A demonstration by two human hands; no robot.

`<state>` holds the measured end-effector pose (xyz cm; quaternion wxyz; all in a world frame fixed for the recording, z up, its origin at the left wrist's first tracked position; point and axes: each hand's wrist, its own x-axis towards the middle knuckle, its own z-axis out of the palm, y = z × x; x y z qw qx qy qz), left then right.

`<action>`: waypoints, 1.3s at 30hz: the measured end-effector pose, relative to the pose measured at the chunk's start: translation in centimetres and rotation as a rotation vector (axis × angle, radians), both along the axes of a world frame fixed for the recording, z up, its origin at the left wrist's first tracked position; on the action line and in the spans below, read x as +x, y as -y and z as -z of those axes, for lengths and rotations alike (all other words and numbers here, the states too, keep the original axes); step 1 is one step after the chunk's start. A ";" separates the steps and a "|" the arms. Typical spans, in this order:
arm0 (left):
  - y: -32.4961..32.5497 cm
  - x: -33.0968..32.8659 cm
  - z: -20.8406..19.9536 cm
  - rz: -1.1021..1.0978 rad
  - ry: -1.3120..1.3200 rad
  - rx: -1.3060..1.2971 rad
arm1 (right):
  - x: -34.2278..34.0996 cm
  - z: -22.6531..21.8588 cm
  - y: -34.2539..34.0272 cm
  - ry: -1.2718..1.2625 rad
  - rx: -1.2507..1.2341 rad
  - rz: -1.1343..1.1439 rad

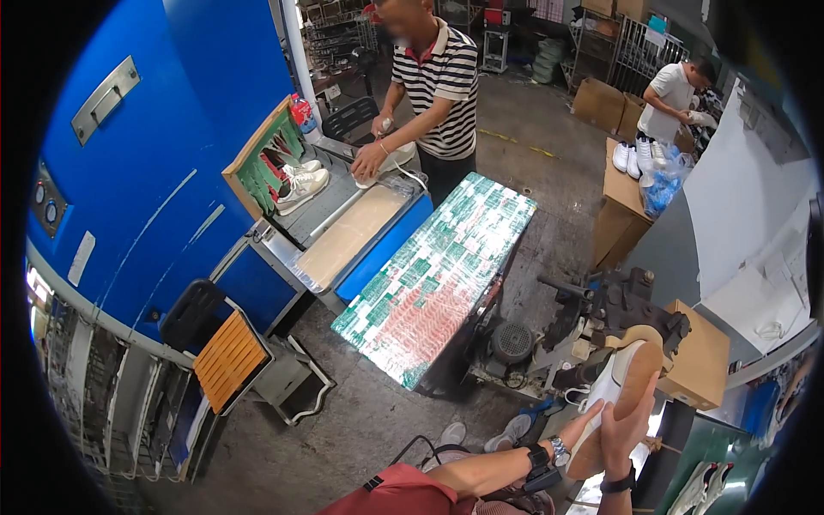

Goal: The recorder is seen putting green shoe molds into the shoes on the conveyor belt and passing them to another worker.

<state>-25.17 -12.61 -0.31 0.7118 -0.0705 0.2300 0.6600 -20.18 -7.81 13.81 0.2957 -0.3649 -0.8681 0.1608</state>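
Observation:
A white sneaker [644, 371] with a tan sole is gripped in both my hands at the lower right, its sole turned toward me. My left hand [581, 431] closes on the laced upper side, with a watch on that wrist. On the opposite side my right hand [626, 429] wraps around the shoe, above a black wristband. The toe end lies against or just in front of a tan, rounded part [637, 334] of a dark metal machine [631, 300]. Whether the two touch, I cannot tell.
A motor [512, 341] sits left of the machine, beside a green-and-white taped tabletop [446, 275]. Across it, a person in a striped shirt [435, 86] handles a shoe at a conveyor [356, 236]. Cardboard boxes [699, 360] stand right. More sneakers [699, 489] lie lower right.

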 end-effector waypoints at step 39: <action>7.4 2.0 -2.1 0.714 -1.948 -0.316 | 29.2 9.9 -1.3 -1.382 -1.436 -0.098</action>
